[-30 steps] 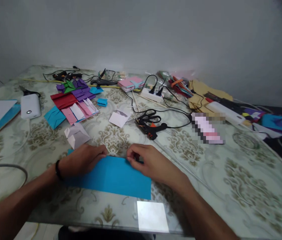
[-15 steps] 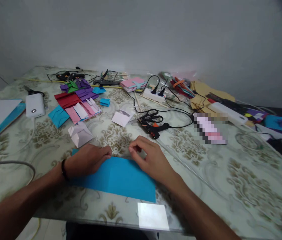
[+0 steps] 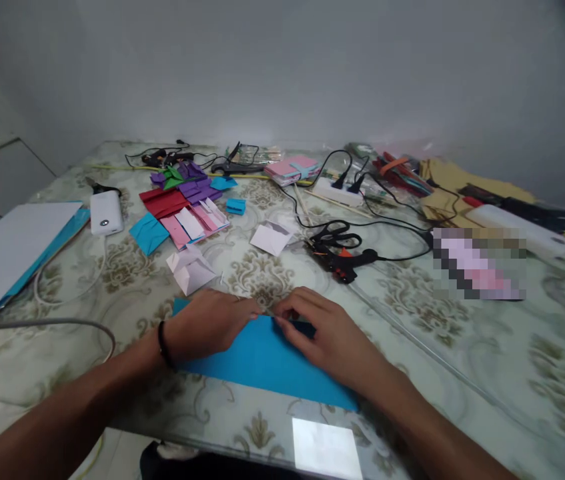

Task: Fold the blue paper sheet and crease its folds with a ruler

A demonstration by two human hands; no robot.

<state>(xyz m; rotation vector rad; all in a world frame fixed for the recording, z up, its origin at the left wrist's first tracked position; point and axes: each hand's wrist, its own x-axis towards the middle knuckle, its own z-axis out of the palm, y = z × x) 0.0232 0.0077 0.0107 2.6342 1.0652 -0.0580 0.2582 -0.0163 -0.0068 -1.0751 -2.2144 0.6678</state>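
A sheet of blue paper (image 3: pixel 272 367) lies on the table in front of me, with a dark strip showing at its far edge beside my right fingers. My right hand (image 3: pixel 329 330) is closed, its thumb and fingers pinching that far edge. Close by on the left, my left hand (image 3: pixel 215 323) is closed with its fingertips at the same edge, covering the sheet's left part. Just beyond my left hand sits a folded white paper (image 3: pixel 191 270). Another folded white paper (image 3: pixel 271 239) lies farther back, near the black glue gun (image 3: pixel 342 260).
Folded coloured papers (image 3: pixel 165 200) cluster at the back left, near a white power bank (image 3: pixel 106 213) with a cable. A power strip (image 3: pixel 337 192) with black cords stands at the back. White sheets (image 3: pixel 17 247) lie left; a bright white square (image 3: pixel 327 448) shows at the front edge.
The view has turned left, so the table's things sit farther right. My right fingers have closed on the paper's far edge, and my left hand has moved along the edge toward them.
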